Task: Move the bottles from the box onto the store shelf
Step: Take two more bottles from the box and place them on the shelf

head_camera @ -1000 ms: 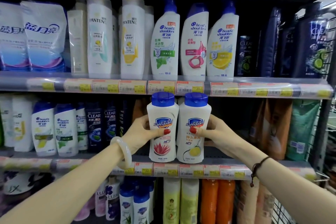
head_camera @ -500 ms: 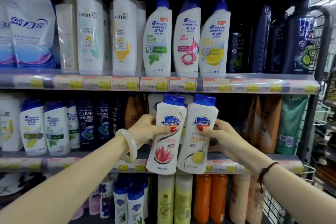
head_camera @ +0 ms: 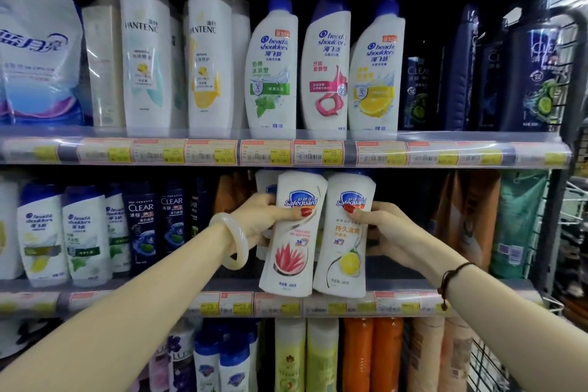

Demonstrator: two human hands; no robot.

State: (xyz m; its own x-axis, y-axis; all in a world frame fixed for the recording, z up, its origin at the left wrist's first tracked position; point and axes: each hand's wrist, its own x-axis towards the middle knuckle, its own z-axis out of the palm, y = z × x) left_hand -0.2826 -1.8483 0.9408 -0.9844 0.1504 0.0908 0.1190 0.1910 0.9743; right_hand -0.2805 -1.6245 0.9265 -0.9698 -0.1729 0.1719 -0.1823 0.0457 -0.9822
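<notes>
Two white Safeguard bottles are held side by side at the front of the middle shelf (head_camera: 133, 296). My left hand (head_camera: 257, 219) grips the bottle with the red lotus label (head_camera: 291, 239). My right hand (head_camera: 381, 229) grips the bottle with the lemon label (head_camera: 345, 235). Both bottles tilt with their tops leaning back under the upper shelf rail (head_camera: 286, 151), so their blue caps are hidden. Their bases sit over the front edge of the middle shelf. Another white bottle (head_camera: 265, 181) stands behind them. The box is out of view.
Pantene and Head & Shoulders bottles (head_camera: 270, 73) fill the upper shelf. Dark Clear bottles (head_camera: 141, 226) and brown pouches (head_camera: 471, 216) flank the gap on the middle shelf. Orange and yellow bottles (head_camera: 372, 356) stand on the lower shelf. A wire rack (head_camera: 569, 207) hangs at the right.
Both bottles have tipped from upright to leaning back and moved inward, their caps passing under the upper rail. The view has closed in on the shelf.
</notes>
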